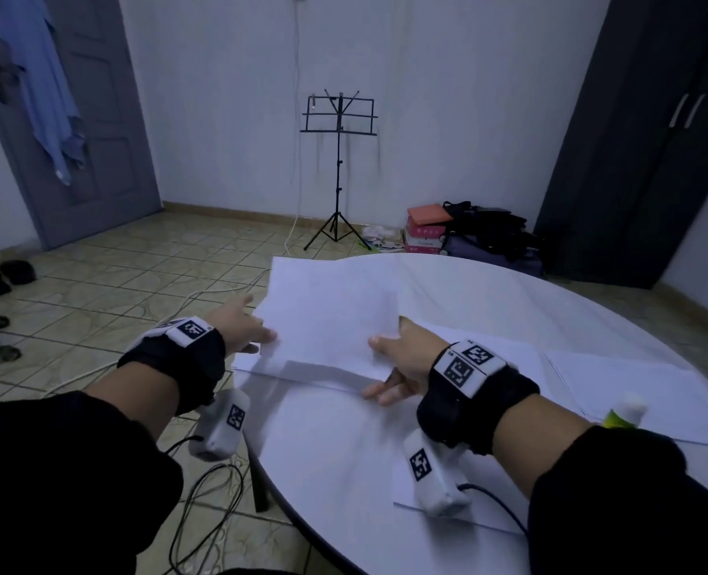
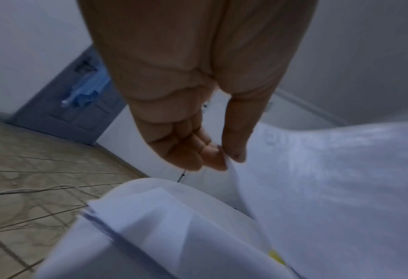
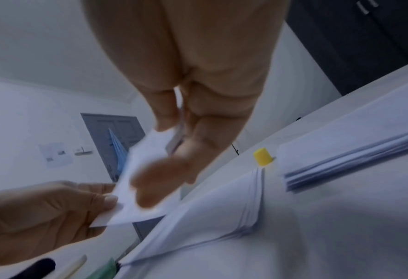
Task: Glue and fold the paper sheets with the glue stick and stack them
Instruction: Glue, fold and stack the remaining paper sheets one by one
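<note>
— While both hands hover over the table's (image 1: 489, 292) near-left edge, the left hand (image 1: 240, 325) and right hand (image 1: 402, 359) each pinch a near corner of one paper sheet (image 1: 327, 317), lifted between them; its long side runs hand to hand and its far edge tilts up, away from the person.

— Texture?

— Thin, white, matte, slightly bowed. Behind the right wrist, a glue stick (image 1: 626, 410) with a white end and green-yellow body.

— Left wrist view?

— Thumb and fingers (image 2: 212, 156) nip the sheet's edge; the paper billows right of the hand, and a flat stack (image 2: 150, 222) lies below it.

— Right wrist?

— Blurred, yet the thumb and curled fingers clamp the sheet (image 3: 136, 179). Right of the hand stands a small yellow cap (image 3: 262, 156), a cylinder, between two layered paper stacks (image 3: 221, 213).
</note>
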Demonstrator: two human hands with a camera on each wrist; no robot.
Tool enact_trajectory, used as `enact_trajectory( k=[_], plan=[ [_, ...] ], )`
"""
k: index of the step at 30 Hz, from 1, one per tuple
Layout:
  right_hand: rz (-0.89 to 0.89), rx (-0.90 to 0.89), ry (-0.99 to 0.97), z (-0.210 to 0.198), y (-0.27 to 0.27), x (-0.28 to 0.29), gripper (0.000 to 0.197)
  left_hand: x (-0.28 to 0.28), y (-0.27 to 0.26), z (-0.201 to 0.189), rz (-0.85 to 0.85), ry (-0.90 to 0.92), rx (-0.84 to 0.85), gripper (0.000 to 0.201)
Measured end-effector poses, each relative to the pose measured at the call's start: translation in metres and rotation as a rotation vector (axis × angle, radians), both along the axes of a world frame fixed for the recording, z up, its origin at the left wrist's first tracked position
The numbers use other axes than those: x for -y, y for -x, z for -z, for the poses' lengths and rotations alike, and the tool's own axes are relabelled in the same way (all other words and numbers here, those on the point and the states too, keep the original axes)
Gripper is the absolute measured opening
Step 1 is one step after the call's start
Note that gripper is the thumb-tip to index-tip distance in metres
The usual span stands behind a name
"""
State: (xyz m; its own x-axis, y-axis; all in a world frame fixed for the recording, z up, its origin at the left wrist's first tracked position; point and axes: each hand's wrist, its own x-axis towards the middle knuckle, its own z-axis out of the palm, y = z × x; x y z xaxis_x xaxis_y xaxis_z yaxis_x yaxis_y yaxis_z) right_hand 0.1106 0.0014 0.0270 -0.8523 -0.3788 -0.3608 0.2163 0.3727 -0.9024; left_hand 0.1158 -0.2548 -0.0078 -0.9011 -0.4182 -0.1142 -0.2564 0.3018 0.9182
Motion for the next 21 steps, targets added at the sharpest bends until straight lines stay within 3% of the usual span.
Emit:
enact_trajectory(
  k=[4, 8, 11, 16, 21],
  plan=[
    [0.150, -0.088, -0.054, -0.001, -0.013, -0.056, 0.025, -0.041, -0.018, -0.005, 0.078, 0.030, -0.128, 0.065],
    [0.209, -0.106, -0.182, 0.008, -0.031, -0.122, 0.021, -0.093, -0.041, -0.006, 0.332, 0.128, -0.044, 0.025],
    [0.211, -0.090, -0.357, 0.015, -0.043, -0.164, 0.015, -0.125, -0.047, -0.004, 0.460, 0.188, 0.063, 0.017],
    [0.123, -0.080, -0.689, 0.019, -0.049, -0.205, 0.030, -0.163, -0.047, 0.006, 0.626, 0.308, 0.206, 0.018],
    [0.088, -0.049, -0.749, 0.028, -0.049, -0.213, 0.029, -0.181, -0.047, 0.012, 0.712, 0.395, 0.313, 0.019]
  ],
)
